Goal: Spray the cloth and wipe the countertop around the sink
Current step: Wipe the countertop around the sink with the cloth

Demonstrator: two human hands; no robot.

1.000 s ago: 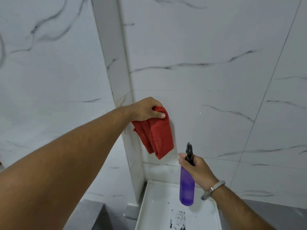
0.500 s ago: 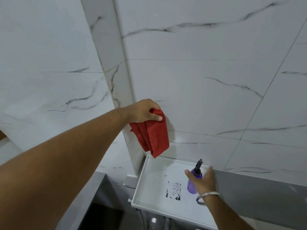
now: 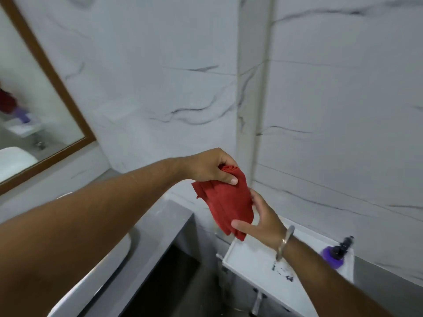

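- Fingers (image 3: 229,178) of the left hand (image 3: 210,167) pinch the red cloth (image 3: 225,203) by its bunched top; it hangs below them.
- Right hand (image 3: 258,219), fingers spread, cups the cloth's lower edge.
- Purple spray bottle (image 3: 333,257) stands apart on the white tray (image 3: 251,264).
- Grey countertop (image 3: 164,223) lies beneath, left.

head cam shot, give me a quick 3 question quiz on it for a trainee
1. True or false: the spray bottle is in the right hand.
2. Which hand grips the top of the red cloth? A) left B) right C) neither
3. Fill in: the bottle stands on the white ___ by the wall.

Key:
1. False. The bottle stands alone; the right hand touches the cloth's lower end.
2. A. The left hand pinches the bunched top.
3. shelf
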